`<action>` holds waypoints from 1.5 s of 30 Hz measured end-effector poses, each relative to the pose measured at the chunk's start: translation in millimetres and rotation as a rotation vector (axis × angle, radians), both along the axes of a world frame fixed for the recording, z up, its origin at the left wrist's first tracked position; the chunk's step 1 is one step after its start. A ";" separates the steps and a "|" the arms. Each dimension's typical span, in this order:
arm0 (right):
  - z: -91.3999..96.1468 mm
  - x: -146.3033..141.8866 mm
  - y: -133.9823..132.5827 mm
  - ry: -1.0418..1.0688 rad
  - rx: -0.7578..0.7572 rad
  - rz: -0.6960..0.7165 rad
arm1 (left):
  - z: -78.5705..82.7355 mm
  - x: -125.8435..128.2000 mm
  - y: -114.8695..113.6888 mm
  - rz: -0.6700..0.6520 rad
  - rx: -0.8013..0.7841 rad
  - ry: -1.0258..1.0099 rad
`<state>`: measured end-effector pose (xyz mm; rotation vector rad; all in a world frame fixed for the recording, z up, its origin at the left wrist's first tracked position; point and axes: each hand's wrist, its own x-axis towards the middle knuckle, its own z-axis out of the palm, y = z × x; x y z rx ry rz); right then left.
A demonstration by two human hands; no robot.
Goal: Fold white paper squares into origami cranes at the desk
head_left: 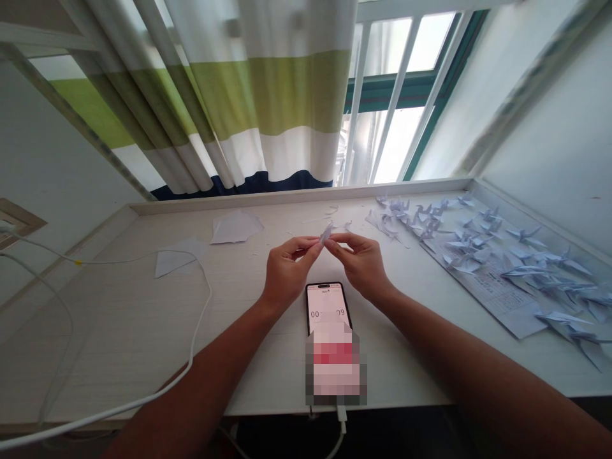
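Both my hands meet over the middle of the white desk, pinching one small folded piece of white paper (326, 233) between the fingertips. My left hand (288, 271) grips it from the left, thumb and fingers pressed together. From the other side my right hand (364, 264) holds it with thumb and forefinger. The paper stands upright and narrow; its lower part is hidden by my fingers. Just below my hands a phone (329, 306) lies face up on the desk, its lower screen blurred out. Small paper scraps (342, 225) lie just beyond the fingertips.
Many folded paper cranes (466, 245) cover the right side, some on a printed sheet (497, 296). Paper squares (236, 225) and another sheet (176, 256) lie on the left. A white cable (203, 312) loops over the left desk; a charging plug (341, 413) enters the phone. Curtain and barred window stand behind.
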<state>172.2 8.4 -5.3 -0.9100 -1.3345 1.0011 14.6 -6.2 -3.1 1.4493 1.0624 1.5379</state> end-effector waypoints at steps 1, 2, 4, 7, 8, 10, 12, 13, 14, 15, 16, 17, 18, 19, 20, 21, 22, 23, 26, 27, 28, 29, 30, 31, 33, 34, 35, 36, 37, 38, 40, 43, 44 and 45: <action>0.3 -0.2 -0.4 -0.002 0.001 -0.005 | -0.3 0.0 0.3 0.001 -0.001 -0.001; 0.5 -0.4 -0.8 -0.005 0.002 -0.009 | -0.5 0.0 0.5 0.001 -0.002 0.002; 0.8 -0.8 -1.2 -0.008 -0.001 -0.017 | -0.4 0.2 1.0 0.006 -0.020 0.000; 0.0 -1.4 -0.6 0.018 -0.003 -0.020 | 0.5 0.7 1.5 0.009 -0.072 -0.064; -0.6 -1.5 0.0 0.031 -0.002 -0.018 | 0.9 0.8 1.7 -0.002 -0.087 -0.087; -2.0 -1.6 1.2 0.061 0.001 -0.009 | 1.5 1.1 1.9 -0.036 -0.106 -0.108; -2.9 -1.4 2.2 0.077 0.001 0.001 | 1.5 1.4 2.3 -0.068 -0.122 -0.104; -2.9 -1.1 2.5 0.078 0.000 0.003 | 1.3 1.4 2.5 -0.073 -0.131 -0.108; -2.7 -0.8 2.4 0.076 0.000 0.002 | 0.8 1.3 2.7 -0.070 -0.140 -0.119; -2.2 -0.4 2.2 0.071 -0.001 0.000 | 0.3 1.2 2.9 -0.064 -0.147 -0.131; -1.6 -0.2 1.9 0.065 -0.002 -0.003 | -0.3 1.1 3.1 -0.057 -0.151 -0.140; -0.9 0.1 1.5 0.059 -0.004 -0.005 | -1.0 0.9 3.2 -0.054 -0.151 -0.138; -0.3 0.2 1.0 0.054 -0.006 -0.006 | -1.6 0.6 3.0 -0.054 -0.146 -0.122; 0.2 0.1 0.7 0.050 -0.009 -0.008 | -2.0 0.5 2.7 -0.053 -0.135 -0.093; 0.4 0.0 0.4 0.047 -0.012 -0.012 | -2.3 0.3 2.2 -0.050 -0.120 -0.054; 0.5 -0.3 0.1 0.044 -0.016 -0.018 | -2.4 0.3 1.6 -0.041 -0.103 -0.013; 0.5 -0.6 -0.1 0.038 -0.020 -0.025 | -2.3 0.3 0.9 -0.026 -0.084 0.025; 0.4 -1.1 -0.4 0.031 -0.021 -0.034 | -2.0 0.4 0.2 -0.008 -0.062 0.061; 0.6 -2.6 -1.6 0.014 -0.026 -0.047 | -0.4 0.7 -1.1 0.056 0.014 0.159; 1.0 -3.0 -2.2 0.012 -0.031 -0.046 | 0.1 0.7 -1.2 0.077 0.042 0.187; 1.5 -3.4 -2.8 0.010 -0.037 -0.045 | 0.3 0.6 -1.1 0.093 0.066 0.210; 2.0 -3.7 -3.4 0.007 -0.043 -0.043 | 0.3 0.5 -0.8 0.100 0.082 0.224; 2.5 -3.9 -4.0 0.002 -0.047 -0.044 | 0.0 0.3 -0.4 0.099 0.090 0.230; 3.0 -4.0 -4.6 -0.004 -0.048 -0.047 | -0.5 0.1 -0.1 0.093 0.090 0.228; 3.3 -4.0 -5.3 -0.010 -0.045 -0.053 | -1.8 -0.3 0.5 0.081 0.077 0.214; 3.3 -3.9 -5.5 -0.010 -0.042 -0.054 | -2.2 -0.4 0.5 0.075 0.068 0.206; 3.2 -3.8 -5.5 -0.007 -0.040 -0.054 | -2.3 -0.4 0.4 0.064 0.058 0.198; 3.0 -3.6 -5.5 -0.004 -0.038 -0.052 | -2.0 -0.5 0.1 0.050 0.043 0.189; 3.0 -3.4 -5.5 -0.004 -0.038 -0.049 | -1.3 -0.7 -0.3 0.034 0.025 0.180; 3.0 -3.2 -5.4 -0.007 -0.036 -0.047 | -0.4 -0.9 -0.8 0.018 0.004 0.175; 3.6 -2.9 -5.4 -0.022 -0.035 -0.042 | 2.0 -1.5 -1.9 0.004 -0.029 0.184; 5.0 -2.4 -5.9 -0.052 -0.035 -0.037 | 4.8 -2.4 -3.1 0.028 -0.026 0.224; 5.3 -2.2 -6.2 -0.059 -0.034 -0.037 | 5.4 -2.6 -3.3 0.039 -0.014 0.233; 5.5 -2.1 -6.4 -0.063 -0.034 -0.039 | 5.7 -2.7 -3.5 0.047 -0.003 0.236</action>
